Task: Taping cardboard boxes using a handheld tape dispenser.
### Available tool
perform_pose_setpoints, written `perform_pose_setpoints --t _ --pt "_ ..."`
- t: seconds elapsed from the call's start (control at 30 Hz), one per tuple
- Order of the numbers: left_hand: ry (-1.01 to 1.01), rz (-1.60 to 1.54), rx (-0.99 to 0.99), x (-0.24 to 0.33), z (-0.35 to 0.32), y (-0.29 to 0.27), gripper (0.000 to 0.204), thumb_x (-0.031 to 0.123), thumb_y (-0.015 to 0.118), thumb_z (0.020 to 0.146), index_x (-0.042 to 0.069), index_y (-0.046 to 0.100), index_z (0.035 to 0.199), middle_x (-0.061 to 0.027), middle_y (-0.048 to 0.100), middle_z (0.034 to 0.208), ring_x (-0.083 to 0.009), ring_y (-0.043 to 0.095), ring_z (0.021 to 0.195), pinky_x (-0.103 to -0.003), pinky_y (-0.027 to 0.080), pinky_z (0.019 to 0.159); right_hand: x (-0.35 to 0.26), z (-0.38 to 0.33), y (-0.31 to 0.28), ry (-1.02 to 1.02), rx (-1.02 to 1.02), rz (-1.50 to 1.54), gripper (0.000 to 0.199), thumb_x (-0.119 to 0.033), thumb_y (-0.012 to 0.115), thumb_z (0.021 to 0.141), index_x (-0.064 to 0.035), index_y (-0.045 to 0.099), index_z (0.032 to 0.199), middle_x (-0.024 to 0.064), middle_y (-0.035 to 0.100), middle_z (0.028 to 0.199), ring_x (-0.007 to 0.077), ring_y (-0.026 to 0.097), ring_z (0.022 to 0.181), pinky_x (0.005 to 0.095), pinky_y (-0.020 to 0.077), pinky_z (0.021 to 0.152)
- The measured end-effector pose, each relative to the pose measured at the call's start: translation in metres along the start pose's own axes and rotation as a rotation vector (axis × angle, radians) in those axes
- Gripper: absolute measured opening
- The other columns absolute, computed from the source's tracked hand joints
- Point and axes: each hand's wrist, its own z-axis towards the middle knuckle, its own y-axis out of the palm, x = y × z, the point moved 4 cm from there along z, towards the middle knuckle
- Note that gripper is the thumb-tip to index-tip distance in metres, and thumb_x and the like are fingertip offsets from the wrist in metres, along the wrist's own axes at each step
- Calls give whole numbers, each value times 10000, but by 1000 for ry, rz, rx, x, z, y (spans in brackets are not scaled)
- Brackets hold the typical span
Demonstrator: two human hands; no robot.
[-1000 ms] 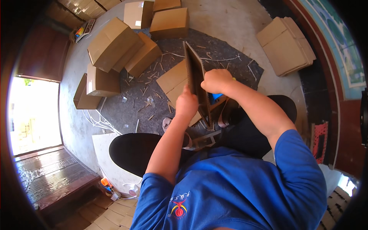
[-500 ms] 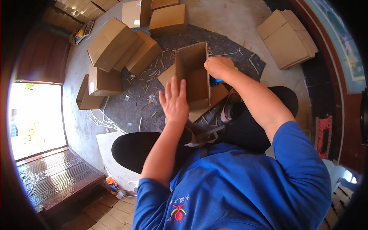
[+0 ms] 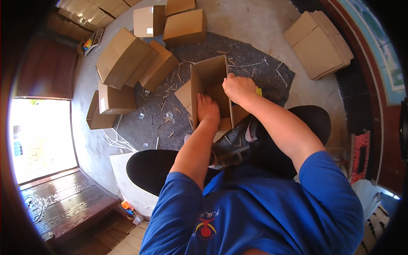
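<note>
An open cardboard box (image 3: 209, 69) stands upright between my knees, with its opening toward me. My left hand (image 3: 208, 109) reaches into it near the left wall, palm down, its fingers stretched out and nothing seen in them. At the top edge of the right wall my right hand (image 3: 239, 89) is closed, its knuckles up. A small yellow thing (image 3: 259, 91) peeks out beside its wrist; the hand and forearm hide the rest. I cannot tell whether the fingers hold that thing or the box's edge.
Several cardboard boxes (image 3: 123, 57) stand at the far left, with more boxes (image 3: 185, 27) at the back. Flattened cartons (image 3: 318, 46) are stacked at the far right. Cardboard scraps litter a dark mat (image 3: 153, 108). White cords (image 3: 117, 140) lie at its left edge.
My left hand has moved from outside the near left corner into the box. My right hand remains closed at the right wall. The box appears slightly lower in view.
</note>
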Motion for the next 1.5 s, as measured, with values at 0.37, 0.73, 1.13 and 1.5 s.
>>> perform_pose_setpoints --t 0.37,0.73,1.13,1.5 --pt "69 -507 728 -50 61 -96 731 179 699 810 149 408 1480 -98 458 1462 -287 363 1417 -484 201 1210 0 2 -5 -58 -66 20 368 -294 443 997 31 614 980 226 722 829 367 726 771 474 567 693" --pt "-30 -548 491 2 44 -29 628 247 572 930 163 357 1514 -123 237 1617 -306 223 1501 -495 238 1194 0 3 -5 -75 -75 22 369 -290 452 988 45 606 963 220 723 832 344 733 776 455 571 686" --pt "-167 -2226 364 -53 -20 11 745 -34 478 964 135 134 1602 -116 343 1574 -230 370 1408 -367 346 1123 -23 6 3 -101 -112 18 413 -337 434 1005 18 603 1131 206 729 852 360 724 800 475 560 714" --pt "-159 -923 452 -46 -37 23 896 625 459 957 35 191 1575 -270 108 1629 -507 69 1490 -517 173 1211 -60 19 9 -91 -401 -135 838 -664 371 968 -12 368 1495 198 714 1103 315 704 1002 436 549 826"
